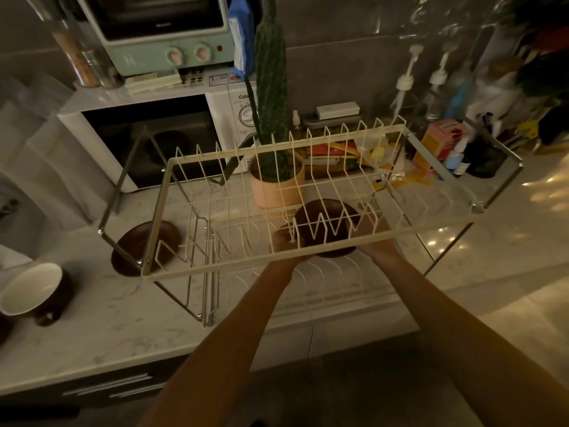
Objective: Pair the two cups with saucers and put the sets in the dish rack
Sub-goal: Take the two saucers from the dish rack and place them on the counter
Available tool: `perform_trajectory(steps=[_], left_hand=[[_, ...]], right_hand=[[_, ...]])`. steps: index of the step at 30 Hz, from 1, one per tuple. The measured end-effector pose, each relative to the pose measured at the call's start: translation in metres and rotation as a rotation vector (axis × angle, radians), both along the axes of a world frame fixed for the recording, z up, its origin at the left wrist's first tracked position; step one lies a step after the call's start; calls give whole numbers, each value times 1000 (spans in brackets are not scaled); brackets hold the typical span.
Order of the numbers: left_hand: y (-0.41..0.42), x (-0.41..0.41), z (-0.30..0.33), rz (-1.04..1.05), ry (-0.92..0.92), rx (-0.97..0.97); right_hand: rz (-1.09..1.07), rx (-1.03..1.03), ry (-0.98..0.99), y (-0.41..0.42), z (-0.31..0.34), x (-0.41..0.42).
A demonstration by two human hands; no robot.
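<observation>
Head view: both hands, left (284, 241) and right (374, 234), arms outstretched, grip a brown cup-and-saucer set (326, 229) under the dish rack (246, 266).

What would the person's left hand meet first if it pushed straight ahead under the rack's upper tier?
Probably the pink plant pot beyond the left hand, which grips a dark cup; depth is unclear.

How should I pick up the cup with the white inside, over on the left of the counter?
The cup lies tipped toward you, its white mouth facing up and left, handle low at the front right. Come from the right and wrap your fingers round its dark outer wall, or hook the handle. Nothing stands close beside it; the spare saucer sits apart.
</observation>
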State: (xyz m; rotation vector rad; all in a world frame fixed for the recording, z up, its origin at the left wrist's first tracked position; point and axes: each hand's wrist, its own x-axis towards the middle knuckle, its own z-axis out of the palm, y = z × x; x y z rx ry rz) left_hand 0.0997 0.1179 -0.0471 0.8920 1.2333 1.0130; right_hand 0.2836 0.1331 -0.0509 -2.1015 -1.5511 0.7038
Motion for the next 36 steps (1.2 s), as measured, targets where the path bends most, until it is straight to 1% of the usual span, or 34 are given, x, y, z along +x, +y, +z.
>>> perform_trajectory(steps=[4, 7, 8, 9, 12, 14, 18, 21, 23, 30, 36], left_hand=[[-5, 2, 10, 80, -34, -98], [-16, -2, 12, 69, -6, -105], [-20, -4, 12, 77, 18, -97], [-25, -6, 12, 87, 47, -91], [-38, -15, 12, 84, 108, -50], [-50, -24, 15, 72, 117, -25], [-76, -41, 19, 77, 130, -24], [-96, -59, 20, 72, 194, 0], [-110, -75, 21, 53, 216, 3], [-158, -130, 23, 43, 296, -5], [-193, -178, 29, 39, 363, -79]], right_hand=[[-21, 133, -19, -7, 7, -8], [39, 250, -55, -17, 14, -13], [60, 258, -68, -20, 15, -15], [67, 231, -81, -22, 13, -16], [-3, 143, -46, -28, 13, -18], [4, 102, -26, -36, 18, -24], [42, -19, -53, -54, 22, -36], [123, -37, -112, -67, 30, -49], [206, -59, -111, -75, 36, -57], [423, -399, 101, -99, 53, -97], [575, -563, 177, -114, 49, -140]])
